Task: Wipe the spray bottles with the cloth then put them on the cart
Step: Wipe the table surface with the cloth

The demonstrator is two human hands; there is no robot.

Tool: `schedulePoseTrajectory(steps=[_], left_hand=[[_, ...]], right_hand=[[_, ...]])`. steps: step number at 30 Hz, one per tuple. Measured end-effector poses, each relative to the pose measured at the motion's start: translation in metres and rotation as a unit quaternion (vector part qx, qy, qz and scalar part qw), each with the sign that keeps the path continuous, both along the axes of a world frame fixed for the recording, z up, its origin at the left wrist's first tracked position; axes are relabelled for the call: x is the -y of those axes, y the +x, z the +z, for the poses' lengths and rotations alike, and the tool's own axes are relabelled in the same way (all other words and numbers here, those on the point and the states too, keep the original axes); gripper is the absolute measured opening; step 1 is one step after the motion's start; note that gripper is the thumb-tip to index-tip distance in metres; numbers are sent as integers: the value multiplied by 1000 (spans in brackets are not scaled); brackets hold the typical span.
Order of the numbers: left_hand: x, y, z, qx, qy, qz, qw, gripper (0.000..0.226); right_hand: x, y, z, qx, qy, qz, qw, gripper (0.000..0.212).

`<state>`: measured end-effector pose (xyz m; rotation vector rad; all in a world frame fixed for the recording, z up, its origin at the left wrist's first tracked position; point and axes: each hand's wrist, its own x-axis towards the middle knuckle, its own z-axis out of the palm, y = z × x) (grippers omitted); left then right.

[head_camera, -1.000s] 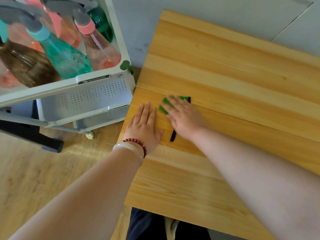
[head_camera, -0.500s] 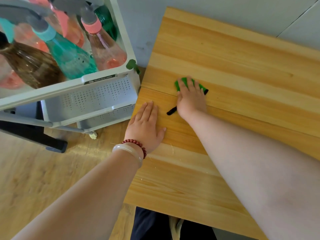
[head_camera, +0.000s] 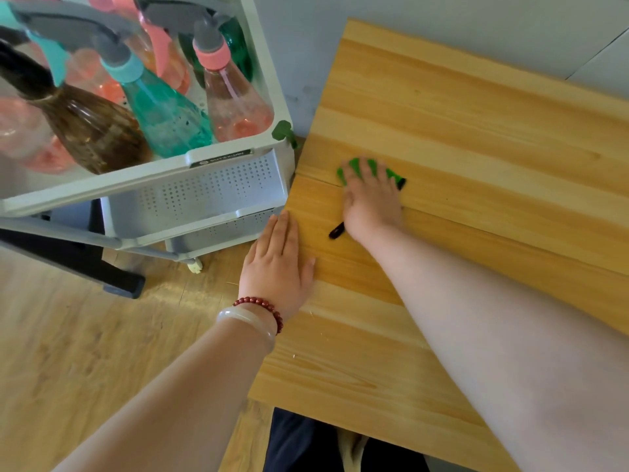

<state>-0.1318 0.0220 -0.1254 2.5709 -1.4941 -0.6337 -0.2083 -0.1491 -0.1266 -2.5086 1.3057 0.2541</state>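
head view / right hand: your right hand (head_camera: 371, 199) is lying flat with the fingers spread, pressing the green cloth (head_camera: 391, 173) onto the table (head_camera: 476, 131). It's pressing, not gripping.
left hand: your left hand (head_camera: 277, 264) is resting flat on the table's near-left edge, fingers straight and together, holding nothing.
cloth: it's sitting under your right palm, across a seam in the boards. Green is showing past the fingertips and a black edge strip (head_camera: 337, 230) is poking out by the wrist. Long axis looks to be running near-left to far-right.
bottles: the spray bottles (head_camera: 163, 117) in view are all standing in the top tray of the cart (head_camera: 218, 185), left of and beyond both hands. None is showing on the table.
nearer hand: left is sitting closer to the cart, right is on the cloth.
judgement: placing looks finished; you're likely just wiping the tabletop.
vs earlier: over the last second the right hand and cloth have been sliding away from you over the seam. The left hand isn't shifting.
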Motion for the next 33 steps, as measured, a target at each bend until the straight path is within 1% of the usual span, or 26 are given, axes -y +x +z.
schedulePoseTrajectory(steps=[1, 3, 5, 6, 7, 8, 10, 11, 12, 13, 14, 16, 17, 18, 19, 20, 22, 23, 24, 25, 28, 29, 30, 31, 32, 33], left_hand=[[-6, -1, -2, 3, -6, 4, 1000, 68], [-16, -3, -5, 3, -13, 5, 1000, 67], [-20, -3, -7, 3, -16, -2, 1000, 71], [-21, -2, -8, 4, -20, -6, 1000, 71], [-22, -1, -9, 2, -21, -11, 1000, 71], [-24, 0, -9, -2, -21, -14, 1000, 71], [-28, 1, -10, -2, -24, -16, 1000, 72], [-31, 0, -10, 0, -26, -14, 1000, 71], [-34, -1, -11, 1, -26, -11, 1000, 68], [-38, -4, -11, 2, -24, -9, 1000, 65], [-41, -5, -10, 7, -26, -6, 1000, 63], [-46, -8, -11, 15, -35, -3, 999, 59], [-49, -10, -11, 17, -35, -6, 999, 59], [-51, -11, -12, 17, -31, -8, 999, 60], [-53, -12, -12, 16, -24, -9, 1000, 61], [-54, -13, -11, 12, -16, -10, 1000, 62], [-55, -14, -9, 7, -12, -8, 1000, 63], [-55, -14, -10, 6, -10, -5, 1000, 64], [-54, -15, -10, 1, -7, -2, 1000, 65], [-53, -16, -9, -1, -9, 2, 1000, 66], [-52, -16, -4, 7, -21, 8, 1000, 68], [-52, -16, -2, 3, -16, 6, 1000, 68], [-53, -16, -2, -2, -8, 4, 1000, 69], [-54, -15, -1, -4, 5, 1, 1000, 70], [-54, -14, 0, -4, 25, -4, 1000, 72], [-54, -13, 0, -4, 44, -11, 999, 75]], right_hand=[[-14, 2, 0, 15, 2, 66, 998, 54], [-35, -1, 2, 26, 24, 193, 981, 52], [-33, -10, 2, 25, 43, 284, 958, 50], [-25, -13, 2, 19, 44, 306, 951, 49], [-16, -14, 2, 12, 38, 300, 953, 50], [-8, -13, 1, 6, 28, 260, 965, 50], [-4, -9, 3, 1, 17, 120, 993, 50], [-12, -5, 4, -1, 12, 78, 997, 50], [-24, -1, 4, -3, 8, 77, 997, 51], [-39, 0, 4, 0, 8, 114, 993, 51], [-53, -1, 4, 5, 14, 175, 984, 50], [-69, -12, 7, 7, 40, 278, 960, 49], [-66, -18, 7, 2, 48, 307, 951, 49], [-60, -22, 5, -4, 51, 315, 948, 49], [-53, -24, 3, -10, 47, 300, 953, 49], [-48, -26, 2, -11, 41, 255, 966, 49], [-43, -24, 1, -7, 31, 116, 993, 50], [-48, -21, 2, -7, 25, 70, 997, 50], [-59, -19, 2, -15, 18, 61, 998, 51], [-73, -18, 3, -18, 13, 89, 996, 51], [-102, -31, 5, -7, 41, 241, 970, 51], [-97, -38, 6, -7, 49, 272, 961, 51], [-88, -44, 5, -9, 50, 282, 958, 51], [-78, -49, 3, -17, 45, 267, 962, 50], [-69, -53, 2, -27, 36, 226, 973, 50], [-61, -57, 2, -37, 30, 160, 986, 50]])
